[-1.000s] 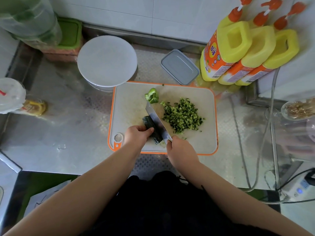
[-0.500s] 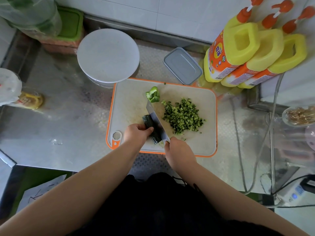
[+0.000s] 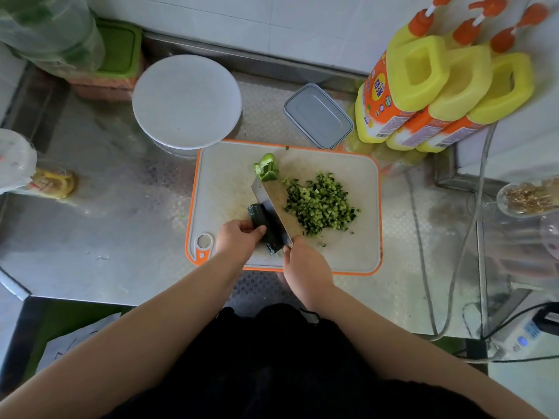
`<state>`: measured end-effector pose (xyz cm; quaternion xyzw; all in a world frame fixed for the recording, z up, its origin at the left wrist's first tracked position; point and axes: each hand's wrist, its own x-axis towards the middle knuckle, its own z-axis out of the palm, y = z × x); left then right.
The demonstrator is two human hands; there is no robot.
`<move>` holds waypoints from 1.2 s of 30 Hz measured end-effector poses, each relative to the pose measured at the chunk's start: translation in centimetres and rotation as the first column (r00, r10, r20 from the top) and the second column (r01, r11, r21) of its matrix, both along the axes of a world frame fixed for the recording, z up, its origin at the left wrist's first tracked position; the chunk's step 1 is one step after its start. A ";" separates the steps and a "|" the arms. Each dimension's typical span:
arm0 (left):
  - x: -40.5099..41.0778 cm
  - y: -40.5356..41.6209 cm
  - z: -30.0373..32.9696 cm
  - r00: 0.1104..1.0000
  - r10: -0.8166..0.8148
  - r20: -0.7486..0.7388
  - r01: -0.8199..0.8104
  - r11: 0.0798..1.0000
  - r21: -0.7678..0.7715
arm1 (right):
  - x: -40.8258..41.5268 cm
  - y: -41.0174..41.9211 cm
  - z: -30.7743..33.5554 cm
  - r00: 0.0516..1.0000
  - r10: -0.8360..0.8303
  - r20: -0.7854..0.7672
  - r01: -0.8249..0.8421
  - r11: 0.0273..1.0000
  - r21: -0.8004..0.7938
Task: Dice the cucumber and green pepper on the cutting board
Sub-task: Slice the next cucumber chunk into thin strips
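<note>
Steel knife (image 3: 271, 210), dark ridged cucumber (image 3: 263, 228), diced heap (image 3: 320, 204)

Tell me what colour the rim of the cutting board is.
Orange, around the white rectangular plastic cutting board; the head view shows it clearly.

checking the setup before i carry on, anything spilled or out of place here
A few stray bits only: one green dice piece sits on the far rim of the board, and small green scraps lie on the counter left of it. Three yellow bottles lean against the wall rather than standing upright.
</note>
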<state>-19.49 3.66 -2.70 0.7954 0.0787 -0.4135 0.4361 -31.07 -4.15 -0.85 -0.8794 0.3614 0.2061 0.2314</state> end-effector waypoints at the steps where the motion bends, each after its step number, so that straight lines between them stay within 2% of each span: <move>1: 0.0 0.0 0.0 1.000 -0.005 0.002 0.005 1.000 0.002 | -0.2 0.0 0.0 0.999 -0.024 0.023 0.023 0.999 0.030; 8: -0.2 0.2 0.0 1.000 -0.014 0.007 0.014 1.000 -0.013 | 0.0 -0.1 0.4 0.998 0.017 0.060 -0.026 0.988 0.151; 16: -0.4 0.2 0.1 0.999 0.032 -0.007 -0.032 0.998 -0.047 | -0.5 -1.2 1.5 0.967 -0.195 0.162 0.169 0.972 0.161; 22: -0.6 0.0 0.6 0.996 0.078 -0.050 -0.083 0.991 -0.107 | -1.2 -0.1 3.2 0.989 -0.088 0.119 0.077 0.992 0.097; 36: -0.5 -0.2 0.4 0.998 0.057 -0.030 -0.059 0.994 -0.095 | -0.8 0.3 3.2 0.997 -0.065 0.047 0.061 0.995 0.075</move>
